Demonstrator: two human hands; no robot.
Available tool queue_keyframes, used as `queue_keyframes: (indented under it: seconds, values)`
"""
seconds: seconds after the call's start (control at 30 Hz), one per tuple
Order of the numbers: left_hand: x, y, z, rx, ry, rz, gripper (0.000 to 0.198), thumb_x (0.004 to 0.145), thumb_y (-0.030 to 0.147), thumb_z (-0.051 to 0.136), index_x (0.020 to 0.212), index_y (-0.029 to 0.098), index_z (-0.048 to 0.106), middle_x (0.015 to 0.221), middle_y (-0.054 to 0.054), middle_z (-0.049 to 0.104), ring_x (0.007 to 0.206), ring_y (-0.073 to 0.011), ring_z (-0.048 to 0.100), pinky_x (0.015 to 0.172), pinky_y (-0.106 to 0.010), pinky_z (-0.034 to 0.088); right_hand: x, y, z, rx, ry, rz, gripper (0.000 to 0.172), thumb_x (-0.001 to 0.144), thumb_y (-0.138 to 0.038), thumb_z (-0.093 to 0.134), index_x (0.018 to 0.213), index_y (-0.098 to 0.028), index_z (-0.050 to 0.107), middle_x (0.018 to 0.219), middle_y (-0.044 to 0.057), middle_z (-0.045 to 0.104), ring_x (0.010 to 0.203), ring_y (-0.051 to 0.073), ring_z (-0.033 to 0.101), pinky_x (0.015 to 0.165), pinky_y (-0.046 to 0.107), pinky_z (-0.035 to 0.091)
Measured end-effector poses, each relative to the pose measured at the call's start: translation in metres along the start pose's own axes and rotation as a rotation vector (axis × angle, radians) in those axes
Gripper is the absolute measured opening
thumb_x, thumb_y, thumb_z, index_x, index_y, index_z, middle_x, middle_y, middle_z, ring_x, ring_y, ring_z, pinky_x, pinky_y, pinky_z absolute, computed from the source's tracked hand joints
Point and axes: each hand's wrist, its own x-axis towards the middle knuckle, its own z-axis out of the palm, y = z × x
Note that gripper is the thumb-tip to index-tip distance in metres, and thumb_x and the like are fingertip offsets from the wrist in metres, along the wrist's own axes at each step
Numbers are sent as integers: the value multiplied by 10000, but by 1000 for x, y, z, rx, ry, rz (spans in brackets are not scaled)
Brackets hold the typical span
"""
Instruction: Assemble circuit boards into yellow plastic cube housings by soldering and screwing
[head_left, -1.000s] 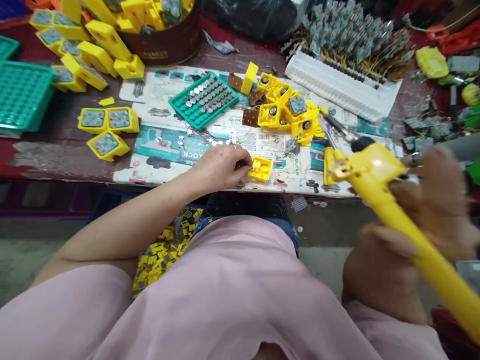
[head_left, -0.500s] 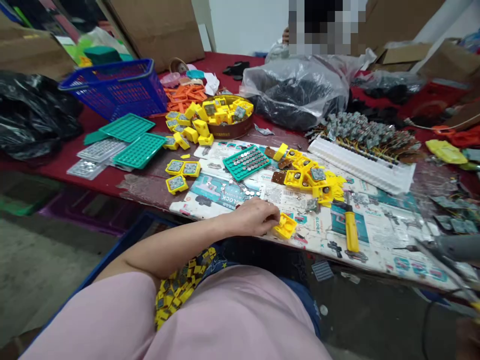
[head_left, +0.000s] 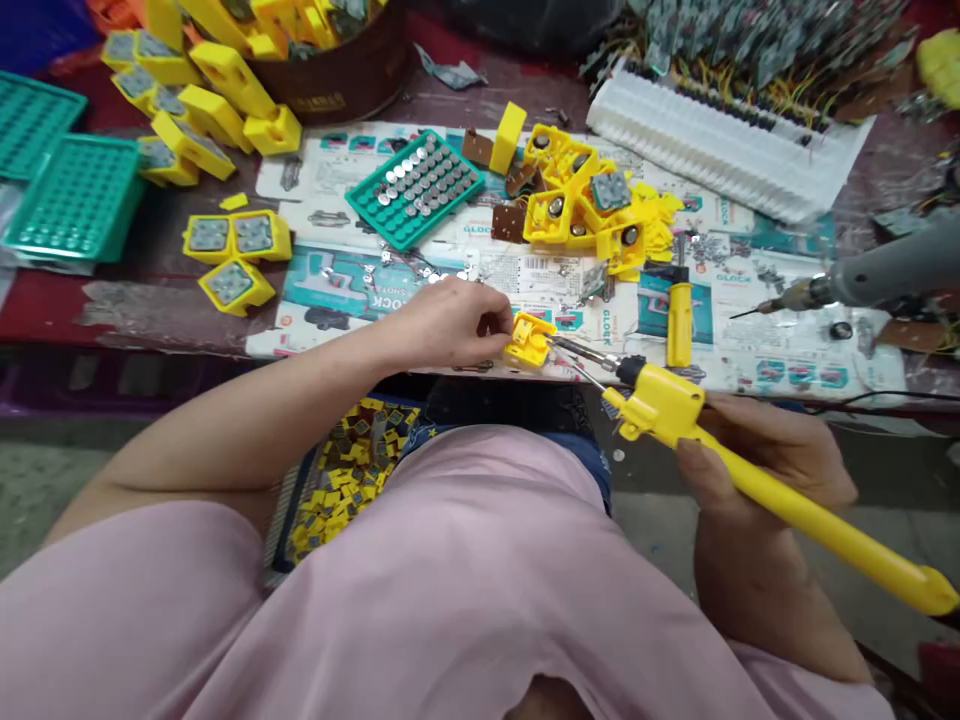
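Observation:
My left hand (head_left: 459,322) rests at the front edge of the table, its finger and thumb closed on the left side of a small open yellow plastic case (head_left: 529,345). My right hand (head_left: 784,450) grips a yellow soldering iron (head_left: 664,400) with a thin feed tube beside its tip. The tip reaches the right side of the case; whether it touches inside cannot be made out. Just beyond my left hand lie several silver button cells (head_left: 442,277). Behind them a green tray (head_left: 375,215) holds rows of similar cells.
Yellow cases (head_left: 547,215) are heaped behind the work spot, with a yellow-handled screwdriver (head_left: 679,325) at their right. A grey electric driver (head_left: 892,265) juts in from the right. A white rack (head_left: 697,140) with wired circuit boards stands behind. A brown tin (head_left: 337,85) of yellow parts sits back left.
My right hand has come into view holding the soldering iron, its tip now at the yellow case. My left hand stays at the case. The view has tilted down and closer.

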Motion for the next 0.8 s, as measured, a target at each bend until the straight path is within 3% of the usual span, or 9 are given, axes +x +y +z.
queue_keyframes:
  seconds: [0.1,0.27,0.47,0.63,0.8]
  values:
    - [3,2,-1,51,-3,0,181,775,227,573,834,184,739,797,-8,745,725,-143,658,673,-230,415,7,-7,6,-7,-20,-170,526,649,-152,865,1150,-230,728,797,56,777,630,208,745,531,252,631]
    - [11,3,-1,136,-22,42,166,747,219,570,801,200,726,738,4,717,713,-144,649,685,-229,429,28,-15,18,-78,-139,-329,271,701,-177,833,911,-238,673,641,-26,720,556,170,721,456,216,585]
    - [14,4,-2,191,-55,77,168,746,220,562,786,203,724,729,4,708,710,-149,648,694,-233,432,30,-9,19,-103,-226,-315,291,719,-176,811,958,-264,670,728,-19,765,634,168,747,514,233,591]
    - [16,3,-3,228,-62,116,187,732,223,543,773,209,725,714,8,700,723,-153,653,685,-228,432,34,-8,17,-127,-281,-369,247,727,-229,819,914,-271,662,736,-29,767,575,138,717,447,211,537]
    - [19,2,-5,228,-94,137,173,726,222,552,765,212,720,718,12,698,692,-149,646,646,-226,403,42,-12,12,-170,-421,-379,246,745,-278,829,905,-267,642,770,-36,757,610,116,703,497,213,542]
